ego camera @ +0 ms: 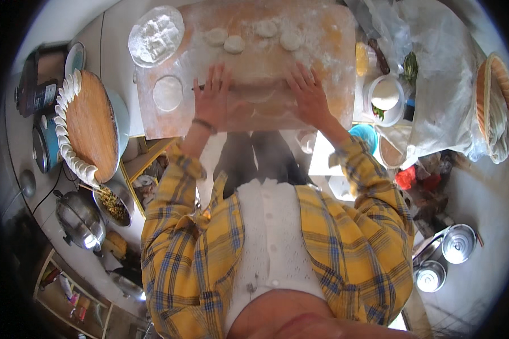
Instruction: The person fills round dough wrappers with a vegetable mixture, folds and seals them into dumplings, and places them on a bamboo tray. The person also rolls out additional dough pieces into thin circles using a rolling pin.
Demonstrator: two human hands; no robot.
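Observation:
A wooden rolling pin (258, 86), blurred, lies crosswise on the floured wooden board (331, 110). My left hand (212, 99) rests over its left end with fingers stretched forward. Over the right end lies my right hand (311, 95), its fingers also extended. A piece of dough (261, 96) shows under the pin between the hands, its outline partly hidden. To the left of my left hand is a flat round dough wrapper (168, 93). Several small flattened dough pieces, one of them a dough disc (234, 44), sit beyond the pin.
A plate of flour (156, 37) stands at the board's far left. On the left, a round wooden board (89, 123) carries a curved row of folded dumplings (63, 127). Nearby is a metal bowl of filling (113, 207) with chopsticks. A plastic tub (385, 99) holding dough stands right.

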